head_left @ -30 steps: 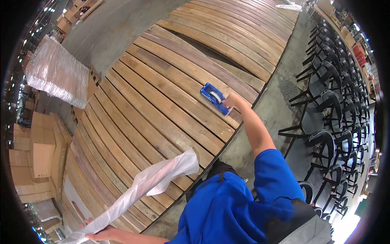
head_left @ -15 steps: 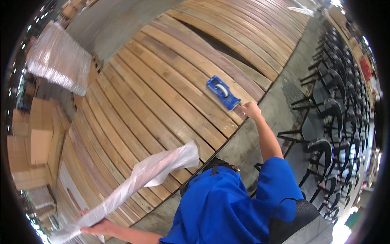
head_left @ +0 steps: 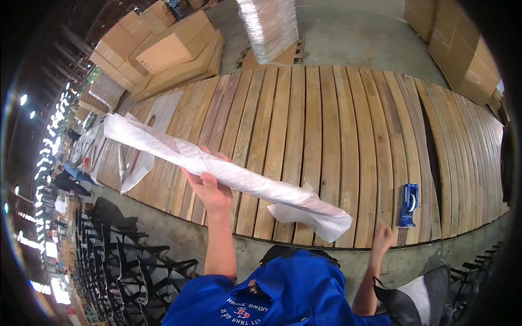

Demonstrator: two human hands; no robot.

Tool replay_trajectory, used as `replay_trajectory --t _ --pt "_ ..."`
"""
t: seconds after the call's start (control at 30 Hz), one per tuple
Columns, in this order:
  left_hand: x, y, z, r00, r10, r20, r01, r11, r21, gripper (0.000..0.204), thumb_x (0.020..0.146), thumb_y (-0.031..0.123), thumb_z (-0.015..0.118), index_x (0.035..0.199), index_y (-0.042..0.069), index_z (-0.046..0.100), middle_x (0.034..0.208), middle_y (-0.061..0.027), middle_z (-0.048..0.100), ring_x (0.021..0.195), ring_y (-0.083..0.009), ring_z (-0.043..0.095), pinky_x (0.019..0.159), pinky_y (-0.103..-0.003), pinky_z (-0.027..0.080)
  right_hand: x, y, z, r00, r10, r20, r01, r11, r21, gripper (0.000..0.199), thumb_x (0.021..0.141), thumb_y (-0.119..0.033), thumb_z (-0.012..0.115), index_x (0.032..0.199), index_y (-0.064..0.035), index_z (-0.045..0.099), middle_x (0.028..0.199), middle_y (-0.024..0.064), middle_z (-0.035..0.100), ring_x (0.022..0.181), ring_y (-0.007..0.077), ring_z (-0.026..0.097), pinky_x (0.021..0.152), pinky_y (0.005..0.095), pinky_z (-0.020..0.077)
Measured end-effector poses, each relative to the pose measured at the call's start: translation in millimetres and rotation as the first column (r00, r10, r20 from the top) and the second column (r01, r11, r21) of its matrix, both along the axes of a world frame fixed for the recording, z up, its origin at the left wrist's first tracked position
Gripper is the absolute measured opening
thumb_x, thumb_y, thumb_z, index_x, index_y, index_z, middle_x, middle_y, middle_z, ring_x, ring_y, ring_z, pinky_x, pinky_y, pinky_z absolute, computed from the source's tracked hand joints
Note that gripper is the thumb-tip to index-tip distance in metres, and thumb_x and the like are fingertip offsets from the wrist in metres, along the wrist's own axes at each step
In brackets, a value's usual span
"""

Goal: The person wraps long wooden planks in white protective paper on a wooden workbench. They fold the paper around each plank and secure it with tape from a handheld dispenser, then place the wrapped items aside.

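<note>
My left hand (head_left: 211,185) is wrapped round the middle of a long, narrow bundle (head_left: 266,185) in white foam wrap. The bundle slants over the slatted wooden table, its right end lower and nearer me, with a loose flap of foam there. My right hand (head_left: 383,237) is closed at the table's near edge, apart from the bundle. Whatever its fingers pinch is too small and blurred to make out. A blue tape dispenser (head_left: 405,212) with a pale roll stands on the slats just right of that hand, not touched by it.
The slatted wooden table (head_left: 277,130) spans the view, with a dark gap on its right. White foam sheet (head_left: 142,169) lies at its left. Cartons (head_left: 174,43) and a film-wrapped pallet load (head_left: 269,27) stand beyond. Black chairs (head_left: 125,261) stand behind me at the left.
My view has turned left. The right hand has come away from the tape dispenser. My left hand has brought the wrapped bundle up in front of me, over the table.
</note>
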State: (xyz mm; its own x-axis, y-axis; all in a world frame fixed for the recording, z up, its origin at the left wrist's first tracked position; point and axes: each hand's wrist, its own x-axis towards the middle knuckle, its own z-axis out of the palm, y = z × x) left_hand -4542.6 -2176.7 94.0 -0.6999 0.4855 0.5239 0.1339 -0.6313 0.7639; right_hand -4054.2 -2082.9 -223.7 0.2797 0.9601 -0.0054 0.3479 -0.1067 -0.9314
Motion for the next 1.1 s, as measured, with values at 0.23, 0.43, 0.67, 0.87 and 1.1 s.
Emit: replay_trajectory --t 0.23,0.43,0.67,0.87,1.1 --pt "-7.6 20.3 -9.2 1.000 -0.025 -0.014 0.027 0.996 0.091 0.094 0.083 0.045 0.082 0.154 0.019 0.025 0.134 -0.0066 0.049 0.100 -0.0261 0.061 0.083 -0.041 0.056 -262.8 -5.3 304.4 0.548 0.725 -0.417 -0.633 0.685 0.361 0.015 0.096 -0.009 0.067 0.085 0.0004 0.068 0.075 -0.0004 0.064 0.068 0.0058 0.056 0.060 0.0225 0.0433" --pt "-7.2 4.6 -14.9 0.985 -0.171 0.021 0.165 0.974 0.157 0.089 0.085 0.036 0.083 0.153 0.015 0.028 0.135 -0.0097 0.053 0.105 -0.0257 0.062 0.088 -0.042 0.055 -342.9 -9.8 405.9 0.283 0.889 -0.359 -0.900 0.375 0.220 0.020 0.093 -0.018 0.075 0.087 0.0010 0.074 0.070 -0.0003 0.066 0.063 0.0044 0.054 0.056 0.0243 0.0422" --pt "-11.6 -13.5 -32.1 0.975 -0.219 0.041 0.211 0.967 0.146 0.078 0.088 0.026 0.081 0.147 0.006 0.036 0.132 -0.0101 0.056 0.111 -0.0222 0.061 0.094 -0.039 0.052 -351.2 -17.6 421.0 0.378 0.922 0.086 -0.926 0.376 0.043 0.044 0.089 -0.038 0.077 0.072 0.0028 0.073 0.053 0.0047 0.058 0.049 0.0087 0.050 0.046 0.0285 0.0388" --pt "-14.0 -9.9 -35.9 0.964 -0.261 0.054 0.251 0.957 0.146 0.074 0.087 0.018 0.080 0.145 -0.001 0.038 0.132 -0.0110 0.054 0.115 -0.0192 0.057 0.099 -0.034 0.046 -340.9 -17.6 420.4 0.409 0.854 0.323 -0.880 0.462 -0.108 0.059 0.082 -0.050 0.080 0.059 0.0016 0.065 0.043 0.0073 0.049 0.041 0.0139 0.047 0.043 0.0327 0.0373" --pt "-21.3 8.8 -19.3 0.948 -0.317 0.021 0.310 0.939 0.146 0.079 0.085 0.005 0.072 0.150 0.002 0.028 0.136 -0.0138 0.052 0.123 -0.0241 0.054 0.103 -0.040 0.046 -288.6 1.7 315.3 0.592 0.713 0.375 -0.786 0.614 0.071 0.048 0.068 -0.037 0.092 0.090 -0.0009 0.068 0.084 0.0099 0.067 0.071 0.0184 0.060 0.063 0.0324 0.0461"
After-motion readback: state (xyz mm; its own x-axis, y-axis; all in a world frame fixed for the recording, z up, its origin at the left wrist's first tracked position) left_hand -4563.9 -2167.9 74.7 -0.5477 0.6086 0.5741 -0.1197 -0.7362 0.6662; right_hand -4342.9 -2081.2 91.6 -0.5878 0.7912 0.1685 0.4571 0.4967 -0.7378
